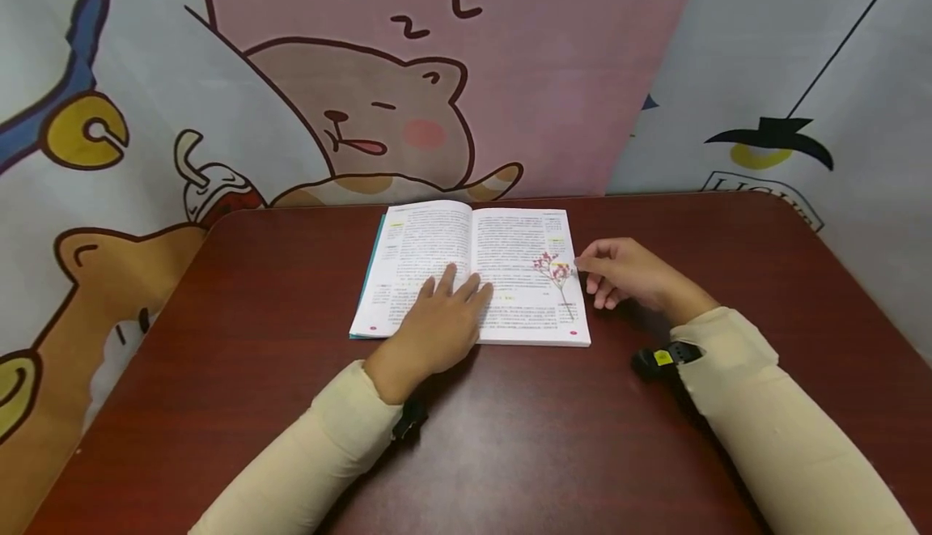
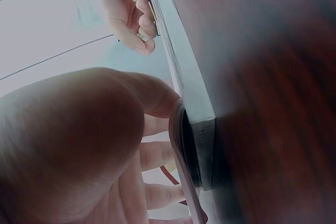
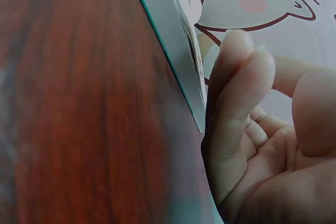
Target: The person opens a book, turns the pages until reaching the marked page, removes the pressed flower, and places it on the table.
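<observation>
An open book (image 1: 510, 276) with printed pages and a teal cover edge lies on the table. My left hand (image 1: 440, 316) rests with its fingers spread across the lower left page and the middle fold. On the right page lies a thin-stemmed sprig with small pink-red flowers (image 1: 559, 272). My right hand (image 1: 629, 276) is at the book's right edge, beside the sprig, its thumb and forefinger close together at the page edge and the other fingers bent. In the right wrist view the right fingertips (image 3: 257, 61) meet; whether anything thin is between them is unclear.
The dark red-brown wooden table (image 1: 524, 438) surrounds the book. Behind it hangs a cloth backdrop (image 1: 553, 74) with cartoon animals, touching the table's far edge. A black wrist strap (image 1: 673, 355) with a yellow mark sits at the right cuff.
</observation>
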Motion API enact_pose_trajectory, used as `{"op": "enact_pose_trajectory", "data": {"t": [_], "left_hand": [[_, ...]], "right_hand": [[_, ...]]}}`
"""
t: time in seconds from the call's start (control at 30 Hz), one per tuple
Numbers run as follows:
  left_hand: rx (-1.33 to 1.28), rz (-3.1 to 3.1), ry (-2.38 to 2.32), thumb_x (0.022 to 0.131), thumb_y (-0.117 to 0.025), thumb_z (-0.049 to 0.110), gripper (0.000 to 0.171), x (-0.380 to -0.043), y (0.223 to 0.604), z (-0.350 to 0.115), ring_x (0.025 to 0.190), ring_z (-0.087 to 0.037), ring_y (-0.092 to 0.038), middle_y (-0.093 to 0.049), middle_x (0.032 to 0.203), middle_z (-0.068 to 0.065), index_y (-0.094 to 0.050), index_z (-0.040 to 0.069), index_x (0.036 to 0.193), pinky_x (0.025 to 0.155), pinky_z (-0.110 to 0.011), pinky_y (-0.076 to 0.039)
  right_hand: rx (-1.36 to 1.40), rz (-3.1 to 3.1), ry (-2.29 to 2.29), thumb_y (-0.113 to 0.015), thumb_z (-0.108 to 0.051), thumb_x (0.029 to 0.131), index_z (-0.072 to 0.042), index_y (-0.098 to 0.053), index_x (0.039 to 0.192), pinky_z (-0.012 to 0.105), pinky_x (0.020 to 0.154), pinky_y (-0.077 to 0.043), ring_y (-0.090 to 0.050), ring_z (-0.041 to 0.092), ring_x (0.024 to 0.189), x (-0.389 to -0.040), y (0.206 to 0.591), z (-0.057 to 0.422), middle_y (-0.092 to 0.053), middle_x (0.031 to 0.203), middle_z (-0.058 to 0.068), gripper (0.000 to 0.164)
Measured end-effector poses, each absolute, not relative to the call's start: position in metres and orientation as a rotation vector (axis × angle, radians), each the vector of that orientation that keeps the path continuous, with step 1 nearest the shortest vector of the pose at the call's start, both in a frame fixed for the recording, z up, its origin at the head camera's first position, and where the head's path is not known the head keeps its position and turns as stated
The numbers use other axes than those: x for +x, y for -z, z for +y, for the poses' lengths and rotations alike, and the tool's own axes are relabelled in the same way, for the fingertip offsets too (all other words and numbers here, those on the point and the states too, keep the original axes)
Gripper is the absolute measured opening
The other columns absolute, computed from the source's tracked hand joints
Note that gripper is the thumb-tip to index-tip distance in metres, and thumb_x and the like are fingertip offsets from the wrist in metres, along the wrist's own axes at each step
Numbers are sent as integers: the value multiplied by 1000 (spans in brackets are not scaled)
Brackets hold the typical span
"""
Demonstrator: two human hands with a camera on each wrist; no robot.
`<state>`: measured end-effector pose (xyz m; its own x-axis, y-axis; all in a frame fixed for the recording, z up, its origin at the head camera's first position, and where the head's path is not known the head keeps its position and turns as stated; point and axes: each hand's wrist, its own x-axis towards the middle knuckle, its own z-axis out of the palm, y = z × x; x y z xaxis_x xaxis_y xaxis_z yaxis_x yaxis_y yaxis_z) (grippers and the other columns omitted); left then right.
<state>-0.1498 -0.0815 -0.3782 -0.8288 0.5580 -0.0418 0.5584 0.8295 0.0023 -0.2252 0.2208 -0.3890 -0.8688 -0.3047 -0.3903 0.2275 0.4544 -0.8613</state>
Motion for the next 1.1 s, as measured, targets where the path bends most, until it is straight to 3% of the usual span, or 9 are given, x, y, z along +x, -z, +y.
{"op": "enact_pose_trajectory", "data": {"t": [1.1], "left_hand": [[893,2965,77,101,-53,25,53,-153,382,-79,147,-43,-33,-44,157,-8,-43,14,152,112,-60,-37]], "right_hand": [[30,2170,1389,-61,-31,100,2,-56,109,27,48,-54,-61,12,47,-229,399,219,-57,63,2,35]]}}
